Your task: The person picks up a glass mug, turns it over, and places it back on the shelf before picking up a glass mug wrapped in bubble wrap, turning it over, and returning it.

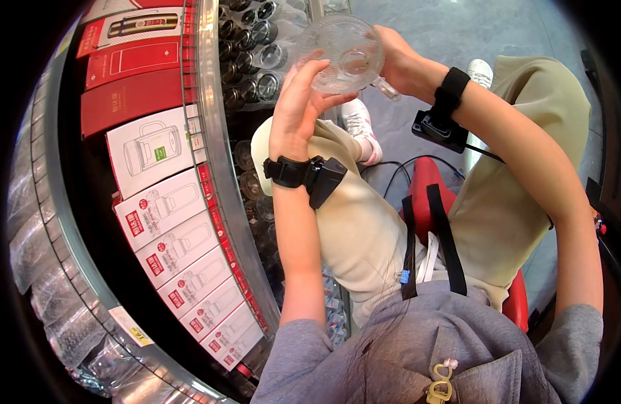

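Note:
A clear ribbed glass jug (pixel 334 47) with a small handle is held up ahead of me, its round outline facing me. My left hand (pixel 298 101) is closed on its lower left side, one finger lying across the near surface. From the right, my right hand (pixel 394 55) grips the opposite side near the handle, with its fingertips partly hidden behind the glass. Beside the jug on the left, several glass vessels with dark lids (pixel 246 60) stand on a low shelf, some wrapped in clear plastic.
Shelves on the left hold white product boxes (pixel 183 246) and red boxes (pixel 132 101) behind a wire rail (pixel 189 67). Plastic-wrapped items (pixel 68 303) lie at far left. A red stool (pixel 428 185) is under me, with a black cable (pixel 394 165) on the grey floor (pixel 418 23).

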